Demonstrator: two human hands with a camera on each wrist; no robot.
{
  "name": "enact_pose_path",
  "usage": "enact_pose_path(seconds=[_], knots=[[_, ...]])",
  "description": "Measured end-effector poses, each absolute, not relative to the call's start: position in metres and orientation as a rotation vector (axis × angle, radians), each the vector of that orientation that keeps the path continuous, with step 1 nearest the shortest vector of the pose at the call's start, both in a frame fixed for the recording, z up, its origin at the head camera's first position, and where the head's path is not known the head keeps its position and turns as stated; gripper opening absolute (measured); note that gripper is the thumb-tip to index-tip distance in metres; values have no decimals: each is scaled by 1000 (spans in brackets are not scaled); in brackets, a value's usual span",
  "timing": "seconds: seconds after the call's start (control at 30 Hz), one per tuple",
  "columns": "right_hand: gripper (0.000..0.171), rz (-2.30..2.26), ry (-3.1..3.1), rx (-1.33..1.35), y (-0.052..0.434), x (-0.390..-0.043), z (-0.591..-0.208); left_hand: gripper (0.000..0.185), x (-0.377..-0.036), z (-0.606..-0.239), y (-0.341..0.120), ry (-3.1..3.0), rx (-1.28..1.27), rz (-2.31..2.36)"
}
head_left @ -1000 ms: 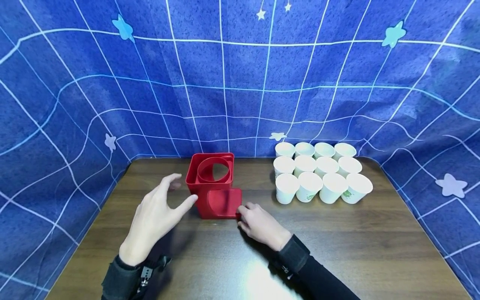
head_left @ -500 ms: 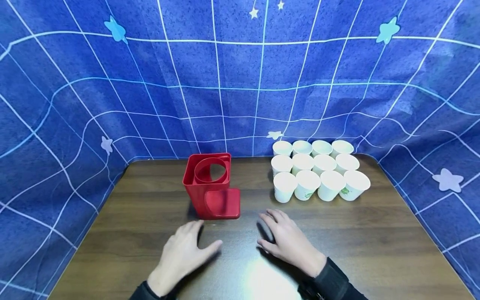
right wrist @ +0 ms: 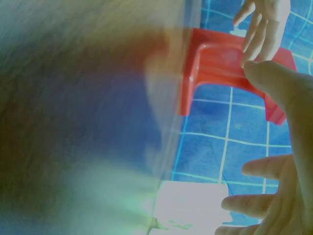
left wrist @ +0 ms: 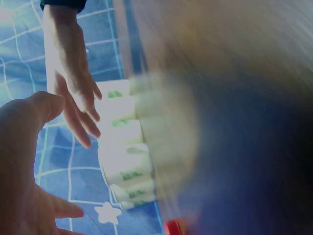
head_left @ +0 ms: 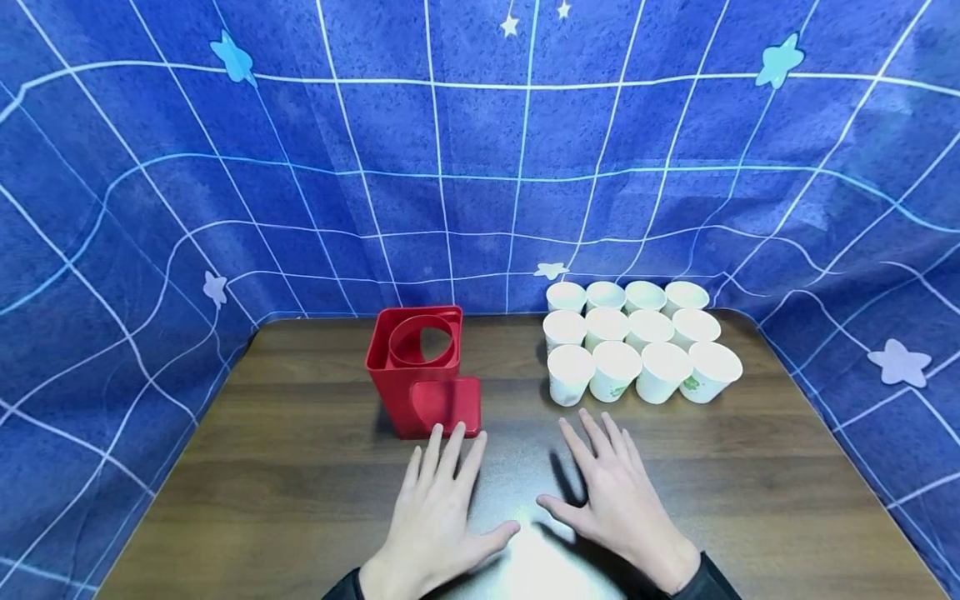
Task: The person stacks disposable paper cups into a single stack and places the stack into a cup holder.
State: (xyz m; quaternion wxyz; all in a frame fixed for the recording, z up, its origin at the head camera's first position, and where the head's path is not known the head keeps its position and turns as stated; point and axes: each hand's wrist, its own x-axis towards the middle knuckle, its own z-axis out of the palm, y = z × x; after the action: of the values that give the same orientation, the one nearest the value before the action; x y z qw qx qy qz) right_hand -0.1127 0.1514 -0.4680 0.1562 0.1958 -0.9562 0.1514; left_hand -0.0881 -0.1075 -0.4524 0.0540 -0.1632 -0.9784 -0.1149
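The left hand (head_left: 438,517) lies flat on the wooden table (head_left: 787,500), palm down, with its fingers straight and spread a little; it holds nothing; its fingertips come close to the front of the red holder (head_left: 423,371), and I cannot tell if the longest one touches it. The right hand (head_left: 618,504) lies flat too, just beside the left one, fingers straight and spread, thumb pointing in toward the other thumb; it holds nothing as well. Both hands seem to be resting, side by side, near the front edge of the table; I think they lie flat like this because no grabbing is going on right now, and both things are within easy reach.

The red holder stands upright just past the left hand, in the middle of the table; it is a tall red plastic box with a square top; inside the top sits a round ring with a hole, like a tube for cups; at the bottom a flat red flap sticks out toward the hands, with a round dip in it. It looks smooth and shiny.

The white paper cups (head_left: 641,350) stand past the right hand, well apart from it, at the back right of the table; they stand open side up, packed in neat rows so that they touch; some have a small green mark on the side.

Behind the table hangs a blue cloth (head_left: 225,167) with white lines and little stars; the wrist views are too blurry to add much.
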Motion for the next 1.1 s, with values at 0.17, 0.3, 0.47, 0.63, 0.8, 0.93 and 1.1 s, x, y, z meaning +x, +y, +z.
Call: enact_pose_path(seconds=[0.17,0.3,0.47,0.63,0.8,0.93,1.1], knots=[[104,454,-2751,515,153,-109,-465,114,-80,-454,-96,-2856,-542,-286],[107,443,-2689,489,156,-106,-464,116,-77,-454,-90,-2828,-554,-291],[106,469,-2638,465,159,-105,-460,117,-78,-454,-85,-2857,-548,-349],[104,502,-2639,436,164,-109,-454,119,-81,-454,-77,-2900,-577,-414],[104,514,-2622,408,171,-115,-449,118,-88,-453,-66,-2933,-611,-433],[102,524,-2604,389,177,-121,-444,120,-96,-452,-56,-2906,-619,-425],[101,510,-2585,384,186,-128,-437,121,-109,-456,-46,-2849,-632,-435]])
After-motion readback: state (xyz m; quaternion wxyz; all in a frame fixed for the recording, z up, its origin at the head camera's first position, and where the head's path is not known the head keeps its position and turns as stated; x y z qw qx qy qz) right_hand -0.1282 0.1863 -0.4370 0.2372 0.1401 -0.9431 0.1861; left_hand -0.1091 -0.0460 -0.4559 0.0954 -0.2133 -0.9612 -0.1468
